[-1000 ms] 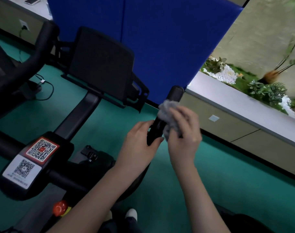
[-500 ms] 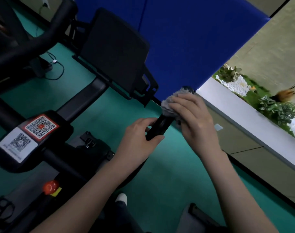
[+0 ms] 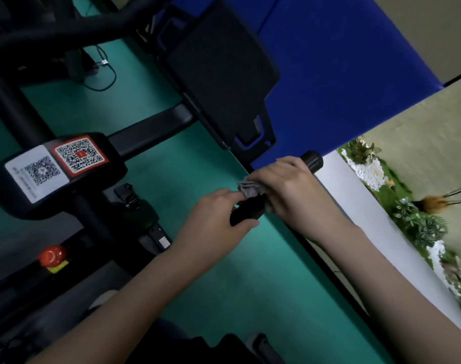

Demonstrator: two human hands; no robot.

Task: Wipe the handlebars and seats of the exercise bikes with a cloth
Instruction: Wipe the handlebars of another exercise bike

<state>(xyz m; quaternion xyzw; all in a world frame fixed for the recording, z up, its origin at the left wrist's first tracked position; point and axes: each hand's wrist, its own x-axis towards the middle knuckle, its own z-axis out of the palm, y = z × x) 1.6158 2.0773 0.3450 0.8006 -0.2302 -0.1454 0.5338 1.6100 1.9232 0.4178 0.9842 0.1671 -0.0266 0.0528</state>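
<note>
Grey crumpled cloth (image 3: 250, 189) wrapped round the black tubular handlebar grip (image 3: 246, 213), about mid-length of the bar, centre of view

Right hand (image 3: 295, 190) curled over cloth and bar together, clamping the cloth to the grip; one fold of cloth sticks out at the hand's left edge. The grip's round end shows beyond the right fingers, up and to the right

Left hand (image 3: 213, 219) grips the bare lower stretch of the same bar, thumb beneath, fingers over the top, fingertips touching the cloth's edge. Hands just beside each other

Above them, a black rectangular console panel (image 3: 221, 72) on the bike's stem. To the left, a black rounded housing (image 3: 103, 166) bearing two QR-code stickers; below it, a red round knob (image 3: 52, 256)

Teal floor (image 3: 224, 271) underneath. Blue partition (image 3: 342, 61) behind; white ledge (image 3: 381, 232) with green plants (image 3: 421, 224) on the right
</note>
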